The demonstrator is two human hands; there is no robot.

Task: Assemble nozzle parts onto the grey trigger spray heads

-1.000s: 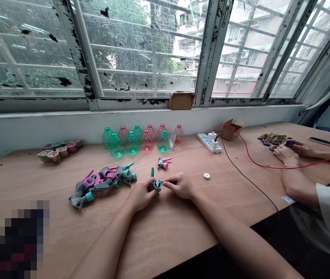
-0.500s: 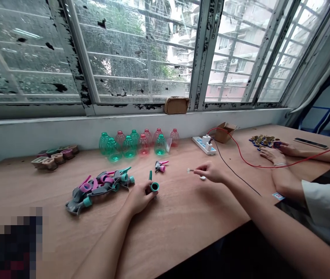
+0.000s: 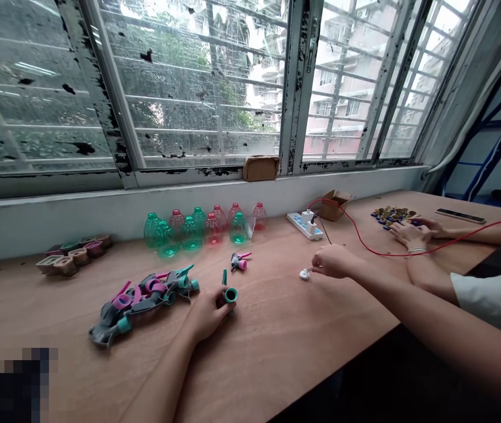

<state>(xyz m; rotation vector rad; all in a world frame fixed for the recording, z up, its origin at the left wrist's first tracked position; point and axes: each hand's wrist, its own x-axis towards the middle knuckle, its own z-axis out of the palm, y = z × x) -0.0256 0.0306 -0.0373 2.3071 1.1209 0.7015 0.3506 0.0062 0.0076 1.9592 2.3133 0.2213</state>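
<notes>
My left hand (image 3: 206,314) is wrapped round a teal-and-grey trigger spray head (image 3: 231,295), its round collar facing me. My right hand (image 3: 333,260) is closed in a pinch on a thin small stick, mostly hidden by the fingers. The tip of the stick is at a small white round piece (image 3: 304,274) on the table. A pink-and-grey spray head (image 3: 239,262) lies just beyond my left hand. To the left is a pile of grey, pink and teal spray heads (image 3: 144,296).
Green and red clear bottles (image 3: 191,235) stand along the wall. A white power strip (image 3: 304,226) with a red cable (image 3: 360,242) lies near a cardboard box (image 3: 335,205). At right, another person's hands (image 3: 411,234) touch small gold-and-blue pieces. Stacked blocks (image 3: 74,255) sit at far left.
My right hand has moved right and closer in, bringing the stick's tip back to the white round piece. My left hand keeps hold of the spray head. The camera view has shifted slightly.
</notes>
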